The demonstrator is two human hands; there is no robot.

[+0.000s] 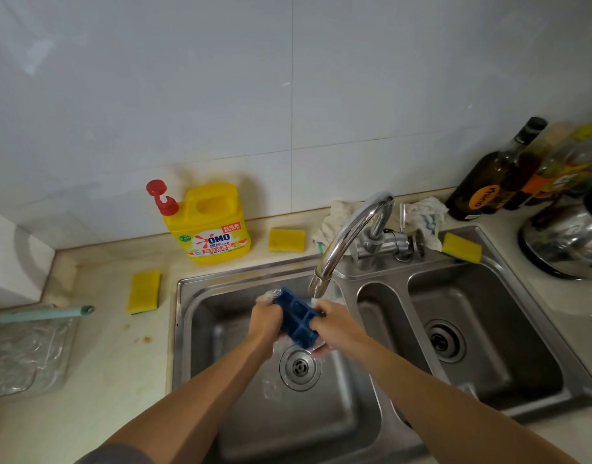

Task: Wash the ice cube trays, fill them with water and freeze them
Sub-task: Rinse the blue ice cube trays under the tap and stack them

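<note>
My left hand & right hand grip the ice tray, fingers curled round its ends, under tap so suds rinse into sink.

Beige counter: detergent jug, sponge beside it, rag, bottles.

Single head-worn view (wide-angle) looked down from close above a double sink, facing the tiled wall

The faucet arches low over the left basin, crowding it from above; right basin lies open.
</note>
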